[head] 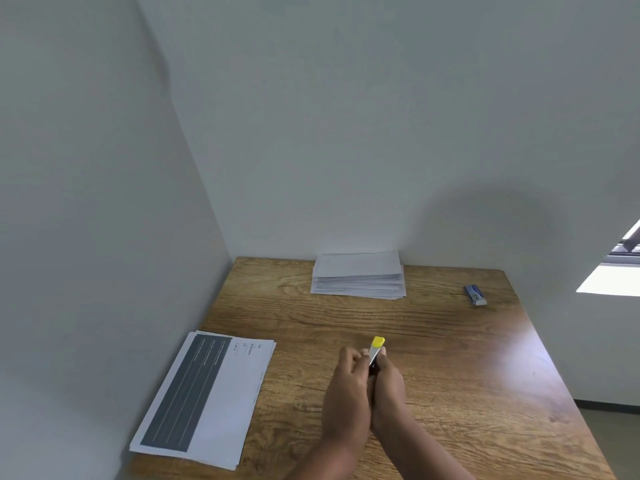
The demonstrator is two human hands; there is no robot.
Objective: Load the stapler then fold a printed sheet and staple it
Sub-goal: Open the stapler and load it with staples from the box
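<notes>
The stapler [374,353] sits above the near-centre desk [450,358], gripped by curled fingers of the left hand [346,386] and right hand [388,382]. Loading appears underway. Printed sheets [204,396] lie unfolded near-left; folding and stapling remain.

A wooden table [450,375] with pronounced grain stands pushed into a corner where 2 plain pale walls [346,116] meet; a window [620,268] at far right throws glare across the tabletop's right side.
</notes>
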